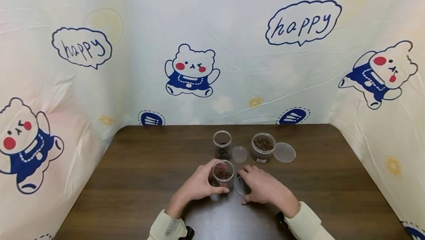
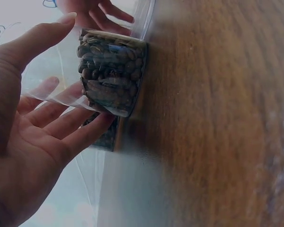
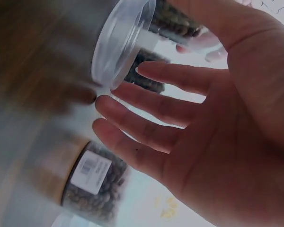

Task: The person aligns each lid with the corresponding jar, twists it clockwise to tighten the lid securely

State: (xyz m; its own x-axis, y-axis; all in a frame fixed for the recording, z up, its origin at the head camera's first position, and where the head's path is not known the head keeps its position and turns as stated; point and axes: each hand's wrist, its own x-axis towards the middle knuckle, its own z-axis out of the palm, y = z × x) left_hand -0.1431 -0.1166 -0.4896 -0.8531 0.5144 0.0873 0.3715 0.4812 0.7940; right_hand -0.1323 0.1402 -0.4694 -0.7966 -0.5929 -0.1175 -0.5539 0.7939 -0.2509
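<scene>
Brown table (image 1: 132, 181): left hand (image 1: 199, 183) grips bean jar (image 1: 223, 176); right hand (image 1: 263, 186), spread, partly hides clear lid (image 1: 241, 187).

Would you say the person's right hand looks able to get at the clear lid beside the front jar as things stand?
Probably yes: the right hand is at the clear lid, its fingertips close to the rim, and nothing appears to block the way.

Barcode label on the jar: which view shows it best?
Right wrist: the barcode label is large there, bars visible, though print blurred. Head shows it small on the jar; left wrist doesn't show it.
</scene>
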